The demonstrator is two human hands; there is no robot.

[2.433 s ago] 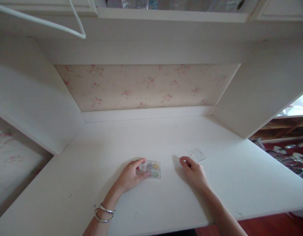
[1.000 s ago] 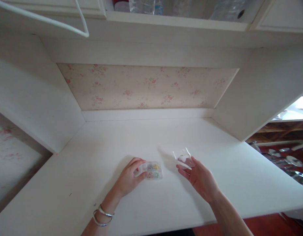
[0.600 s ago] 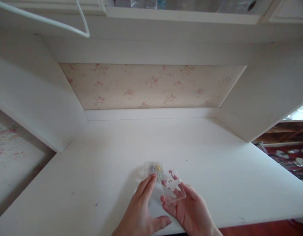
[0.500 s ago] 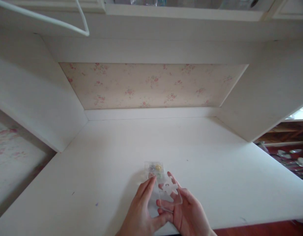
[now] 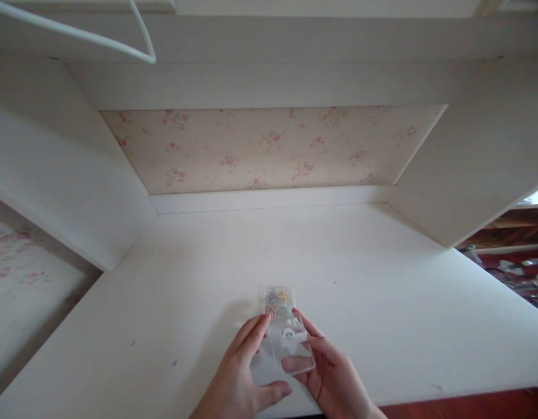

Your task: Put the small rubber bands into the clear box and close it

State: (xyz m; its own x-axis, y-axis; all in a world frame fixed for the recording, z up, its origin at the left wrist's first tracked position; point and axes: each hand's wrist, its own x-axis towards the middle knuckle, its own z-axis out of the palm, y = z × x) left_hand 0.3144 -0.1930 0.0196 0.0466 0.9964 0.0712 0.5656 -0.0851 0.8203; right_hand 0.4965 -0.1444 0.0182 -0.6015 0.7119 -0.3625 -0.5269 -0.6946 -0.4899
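A small clear plastic case [image 5: 276,287] is unfolded over the white worktop, its compartments holding little coloured items in purple, yellow, red and green. They look like rings, but are too small to be sure. Toward me tilts its clear lid [image 5: 277,349], which bears a pale cut-out-shaped label [image 5: 288,340]. My left hand [image 5: 245,364] grips the case's left edge at the fold with its fingertips, while its thumb stands away from the plastic. My right hand [image 5: 327,364] holds the lid's right side, with fingers beneath showing through it.
The white worktop [image 5: 199,250] spreads around the case, with small dark and purple marks. White panels [image 5: 460,151] rise on both sides, and a floral wall [image 5: 269,148] stands behind. A white cable [image 5: 98,43] hangs at upper left. Shiny objects [image 5: 517,273] lie beyond the right edge.
The lid and its label have shifted a little left and turned flatter toward me. My left thumb has moved left, away from my right fingers. The view has tilted slightly down.
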